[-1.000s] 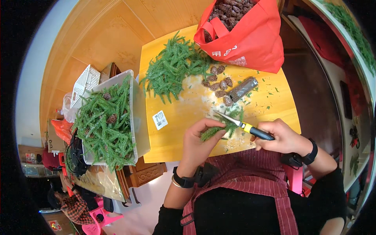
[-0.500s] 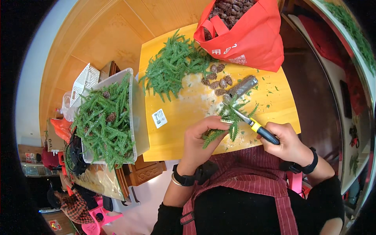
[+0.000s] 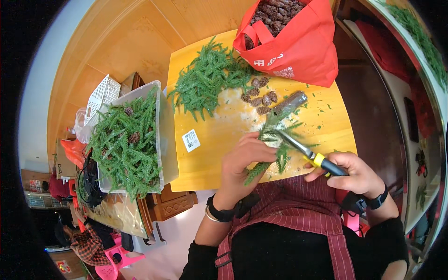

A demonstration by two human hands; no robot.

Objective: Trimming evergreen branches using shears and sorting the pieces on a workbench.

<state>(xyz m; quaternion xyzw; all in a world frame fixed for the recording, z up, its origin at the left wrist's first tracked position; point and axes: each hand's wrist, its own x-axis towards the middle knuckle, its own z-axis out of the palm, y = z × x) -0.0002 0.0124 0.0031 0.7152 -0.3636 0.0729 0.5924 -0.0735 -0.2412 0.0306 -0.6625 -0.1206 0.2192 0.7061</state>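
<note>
Left hand [image 3: 246, 161]: grip closed, fingers pinching a green sprig [image 3: 270, 136].
Right hand [image 3: 355, 172]: grip wrapped around the handles of black-and-yellow pliers [image 3: 320, 160].
Pliers nose: at the sprig; contact cannot be told.
Sprig position: over the near part of the table [image 3: 210, 163].
Table load: sprig pile [image 3: 203, 84], loose pine cones [image 3: 263, 110], red bag [image 3: 303, 53] of cones.
Left of table: translucent bin [image 3: 168, 151] holding sprigs and cones.

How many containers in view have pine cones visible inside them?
2: the red tote bag at the table's far right, holding many pine cones, and the translucent plastic bin left of the table, with a few among green needle sprigs. Others may be hidden.
</note>
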